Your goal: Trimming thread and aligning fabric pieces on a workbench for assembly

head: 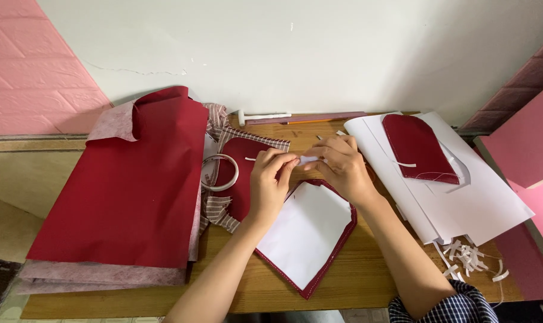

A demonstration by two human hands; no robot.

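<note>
- The left hand (270,179) and the right hand (342,164) meet over the middle of the wooden bench (367,281), both pinched on a small white strip (309,160) held between their fingertips.
- The left hand's thumb and forefinger close on the strip's left end; the right hand's fingers curl over its right end.
- Just under the hands lies a pointed dark red fabric piece (334,254) with a white paper pattern (307,230) laid on it, so that only a red border shows. Its point aims toward the bench's near edge.
- Behind the left hand lies another dark red piece (238,179) on striped cloth (220,209), with a white ring of tape (220,172) resting on its left side.
- A large sheet of dark red material (128,191) covers the left end of the bench, over pale pinkish lining (104,275) that shows at the near edge and at the far left corner.
- Toward the right end lie white paper sheets (493,203), carrying a rounded dark red piece (418,149) with a small white strip across it.
- White paper scraps (469,257) lie by the near right corner.
- Along the far edge rest a long pinkish ruler (319,118) and a small white tool (259,116).
</note>
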